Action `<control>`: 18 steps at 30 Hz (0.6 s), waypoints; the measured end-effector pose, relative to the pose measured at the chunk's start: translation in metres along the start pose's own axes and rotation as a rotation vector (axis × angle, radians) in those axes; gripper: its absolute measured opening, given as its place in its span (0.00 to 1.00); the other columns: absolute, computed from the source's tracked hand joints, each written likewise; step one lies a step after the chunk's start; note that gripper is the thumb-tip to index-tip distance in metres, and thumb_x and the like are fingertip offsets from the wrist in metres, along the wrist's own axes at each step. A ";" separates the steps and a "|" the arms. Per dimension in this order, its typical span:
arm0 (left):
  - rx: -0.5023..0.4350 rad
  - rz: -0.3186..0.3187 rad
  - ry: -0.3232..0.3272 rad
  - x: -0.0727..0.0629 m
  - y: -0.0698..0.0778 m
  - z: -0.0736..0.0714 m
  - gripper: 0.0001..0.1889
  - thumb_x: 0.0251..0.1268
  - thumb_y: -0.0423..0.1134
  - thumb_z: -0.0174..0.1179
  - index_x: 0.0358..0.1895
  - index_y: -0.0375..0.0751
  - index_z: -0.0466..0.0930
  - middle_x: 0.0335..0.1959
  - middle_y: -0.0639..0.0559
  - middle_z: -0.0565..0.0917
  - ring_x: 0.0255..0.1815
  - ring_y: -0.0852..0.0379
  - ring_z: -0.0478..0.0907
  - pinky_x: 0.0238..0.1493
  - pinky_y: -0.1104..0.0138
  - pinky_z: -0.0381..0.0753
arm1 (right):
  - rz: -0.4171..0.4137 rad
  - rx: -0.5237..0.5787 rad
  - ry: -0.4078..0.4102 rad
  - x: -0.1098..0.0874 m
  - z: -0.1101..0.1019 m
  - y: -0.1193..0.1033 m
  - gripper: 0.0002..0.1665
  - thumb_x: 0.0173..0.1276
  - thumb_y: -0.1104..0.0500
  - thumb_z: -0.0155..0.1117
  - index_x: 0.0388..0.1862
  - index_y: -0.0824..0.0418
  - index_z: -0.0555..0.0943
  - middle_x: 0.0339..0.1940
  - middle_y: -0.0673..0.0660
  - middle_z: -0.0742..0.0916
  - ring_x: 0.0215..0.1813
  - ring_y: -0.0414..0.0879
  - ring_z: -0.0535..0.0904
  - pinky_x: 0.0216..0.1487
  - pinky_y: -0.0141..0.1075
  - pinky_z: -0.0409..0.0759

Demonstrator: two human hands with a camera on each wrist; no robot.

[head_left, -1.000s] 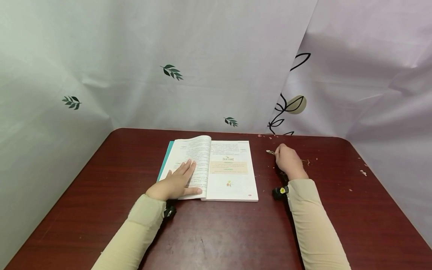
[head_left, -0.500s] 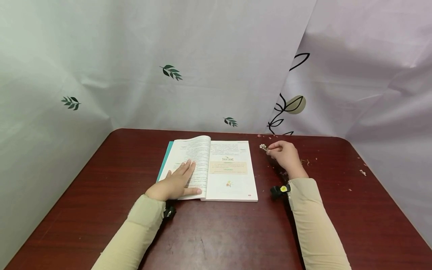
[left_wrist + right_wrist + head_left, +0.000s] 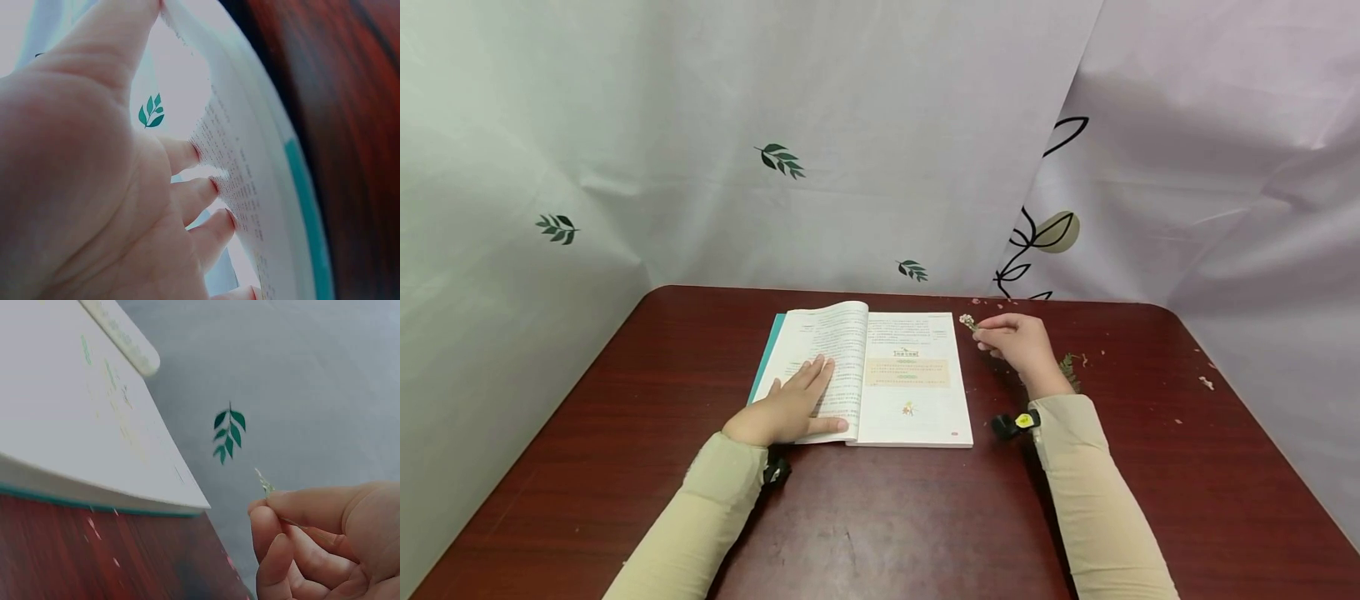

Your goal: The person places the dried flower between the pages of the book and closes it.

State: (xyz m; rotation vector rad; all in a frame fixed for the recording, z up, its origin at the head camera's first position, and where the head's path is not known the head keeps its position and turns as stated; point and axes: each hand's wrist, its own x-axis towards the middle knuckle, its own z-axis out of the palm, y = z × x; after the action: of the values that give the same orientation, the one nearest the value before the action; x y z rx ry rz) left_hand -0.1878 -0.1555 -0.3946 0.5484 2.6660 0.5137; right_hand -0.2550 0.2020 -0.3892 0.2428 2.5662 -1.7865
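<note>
An open book (image 3: 917, 408) with printed pages and a teal cover edge lies on the dark red table. My left hand (image 3: 790, 408) rests on its left page with fingers straight and spread; the left wrist view shows the fingertips (image 3: 206, 187) against the printed paper. Just off the book's upper right corner, my right hand (image 3: 1018, 342) pinches a small sprig of white flowers (image 3: 967, 321) between thumb and fingers. In the right wrist view the thin stem of the sprig (image 3: 265, 482) runs back under the thumb, partly hidden.
A green fern-like leaf (image 3: 1069, 371) lies behind the right wrist, partly covered by it. Small pinkish petals are scattered at the table's back edge and right side, with a larger pale bit (image 3: 1206, 383) at far right. A whitish patterned cloth (image 3: 865, 125) hangs behind the table.
My right hand has moved left with the flower sprig, from the table on the right to beside the book's corner. The fern leaf has come into sight. My left hand has stayed still.
</note>
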 end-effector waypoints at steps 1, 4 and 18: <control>-0.002 0.000 -0.002 0.000 0.000 0.000 0.54 0.68 0.62 0.61 0.82 0.33 0.41 0.83 0.35 0.42 0.83 0.37 0.38 0.73 0.31 0.42 | 0.006 0.005 -0.002 0.000 0.002 -0.001 0.15 0.70 0.60 0.70 0.51 0.68 0.84 0.36 0.55 0.91 0.34 0.39 0.87 0.39 0.33 0.83; 0.001 -0.001 -0.008 -0.001 0.001 -0.001 0.54 0.69 0.62 0.61 0.82 0.33 0.40 0.83 0.35 0.42 0.83 0.37 0.38 0.73 0.32 0.42 | 0.015 0.005 -0.007 -0.002 0.011 -0.003 0.14 0.69 0.59 0.71 0.49 0.66 0.85 0.37 0.56 0.91 0.34 0.41 0.87 0.37 0.33 0.82; -0.006 0.003 -0.006 0.000 0.001 -0.001 0.55 0.68 0.63 0.60 0.82 0.33 0.40 0.83 0.34 0.42 0.83 0.36 0.38 0.73 0.31 0.42 | -0.025 0.020 -0.055 -0.014 0.048 -0.012 0.09 0.65 0.61 0.73 0.41 0.65 0.88 0.30 0.54 0.91 0.29 0.43 0.82 0.32 0.34 0.78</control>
State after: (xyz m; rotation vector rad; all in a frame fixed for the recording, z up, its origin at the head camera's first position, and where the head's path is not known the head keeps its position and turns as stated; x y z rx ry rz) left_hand -0.1879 -0.1548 -0.3938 0.5513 2.6577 0.5193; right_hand -0.2465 0.1516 -0.3935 0.1607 2.5269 -1.8009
